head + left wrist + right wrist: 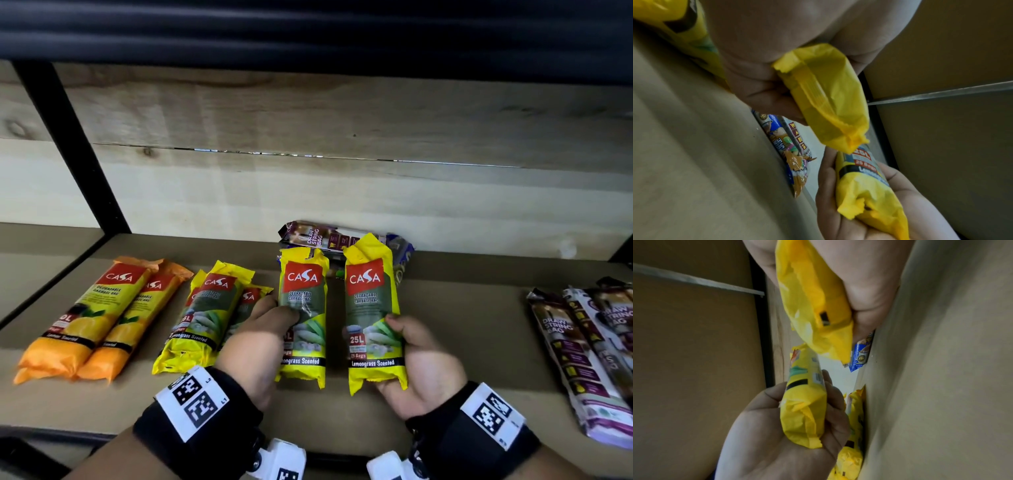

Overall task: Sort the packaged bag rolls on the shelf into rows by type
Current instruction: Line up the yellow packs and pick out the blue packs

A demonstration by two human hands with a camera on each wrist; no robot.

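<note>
My left hand (270,325) grips one yellow lemongrass roll (303,301) and my right hand (409,342) grips a second yellow lemongrass roll (371,308), both held upright side by side above the shelf (462,325). In the left wrist view the left roll (824,100) lies across my palm, with the right hand's roll (867,186) below it. The right wrist view shows the right roll (813,305) in my palm and the left hand's roll (803,410). Two more lemongrass rolls (205,315) lie on the shelf to the left, next to two orange lemon rolls (92,322).
A dark drawstring bag pack (325,236) lies at the back behind the held rolls, against the wooden back wall (342,192). Several drawstring bag packs (589,349) lie at the right end. A black frame post (68,144) stands at the back left.
</note>
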